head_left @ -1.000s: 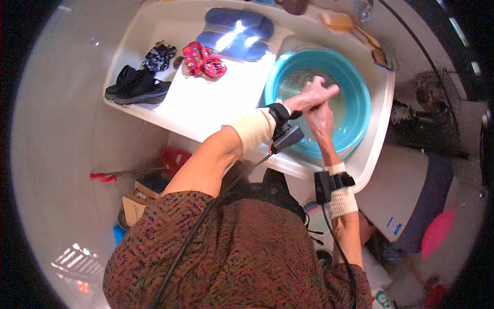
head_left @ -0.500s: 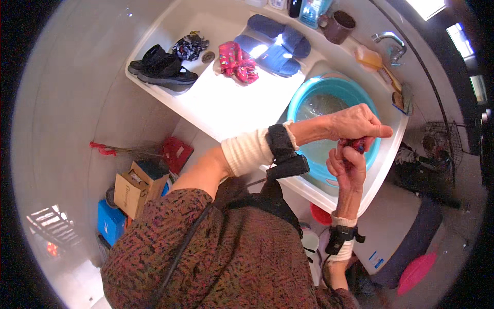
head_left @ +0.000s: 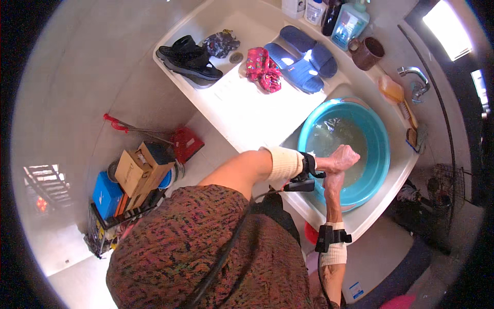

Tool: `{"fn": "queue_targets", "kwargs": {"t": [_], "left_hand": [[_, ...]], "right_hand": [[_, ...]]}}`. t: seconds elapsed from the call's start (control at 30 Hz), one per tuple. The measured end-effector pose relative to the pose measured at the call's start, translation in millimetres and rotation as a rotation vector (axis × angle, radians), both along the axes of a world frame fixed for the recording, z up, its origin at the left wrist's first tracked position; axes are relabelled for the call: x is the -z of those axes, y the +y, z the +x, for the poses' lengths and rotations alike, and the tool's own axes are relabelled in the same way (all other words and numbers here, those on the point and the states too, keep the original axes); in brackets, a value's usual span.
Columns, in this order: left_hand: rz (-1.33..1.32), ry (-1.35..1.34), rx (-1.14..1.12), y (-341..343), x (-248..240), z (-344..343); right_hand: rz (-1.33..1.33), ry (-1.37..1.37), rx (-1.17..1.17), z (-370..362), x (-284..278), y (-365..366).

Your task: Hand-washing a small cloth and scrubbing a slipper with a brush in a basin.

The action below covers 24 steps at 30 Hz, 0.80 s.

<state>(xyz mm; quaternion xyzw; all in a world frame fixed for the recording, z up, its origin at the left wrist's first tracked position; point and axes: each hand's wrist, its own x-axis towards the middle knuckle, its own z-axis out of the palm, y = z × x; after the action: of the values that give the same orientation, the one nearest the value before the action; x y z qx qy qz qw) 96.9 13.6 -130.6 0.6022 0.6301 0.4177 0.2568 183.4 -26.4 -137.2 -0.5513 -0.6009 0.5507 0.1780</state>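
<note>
Over the turquoise basin (head_left: 387,149) of cloudy water, my left hand (head_left: 343,157) is closed like a fist. My right hand (head_left: 334,181) is closed right below it, the two touching. Whatever lies between their fingers is hidden. The basin stands in the right part of a white sink (head_left: 175,85). To its left, blue slippers (head_left: 301,72) lie in the sink, beside a crumpled red patterned cloth (head_left: 263,69). Farther left are a dark patterned cloth (head_left: 221,44) and black sandals (head_left: 189,59).
Bottles, a blue pump bottle (head_left: 350,26) and a brown mug (head_left: 368,53) line the sink's far ledge. A tap (head_left: 418,82) and brushes (head_left: 409,113) are at its right. On the floor at left stand a cardboard box (head_left: 135,172), a blue box (head_left: 106,191) and a red dustpan (head_left: 186,144).
Both closed hands have moved left over the basin's water. The small dark red wad seen between them before is out of sight now. The whole view has shifted.
</note>
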Motion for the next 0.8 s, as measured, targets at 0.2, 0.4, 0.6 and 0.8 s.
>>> {"fn": "queue_targets", "kwargs": {"t": [0.2,0.4,0.6,0.8], "left_hand": [[-0.087,0.096,-0.129,0,36,-2],[-0.430,-0.607,-0.361,-21,12,-46],[-0.135,-0.391,-0.470,-49,-25,-156],[0.057,-0.723,-0.501,-74,-42,-264]], "right_hand": [[0.192,-0.230,-0.177,7,42,13],[0.129,-0.255,-0.127,-29,38,12],[0.203,-0.191,-0.191,-123,-56,23],[0.181,0.060,-0.632,-215,-71,32]]}}
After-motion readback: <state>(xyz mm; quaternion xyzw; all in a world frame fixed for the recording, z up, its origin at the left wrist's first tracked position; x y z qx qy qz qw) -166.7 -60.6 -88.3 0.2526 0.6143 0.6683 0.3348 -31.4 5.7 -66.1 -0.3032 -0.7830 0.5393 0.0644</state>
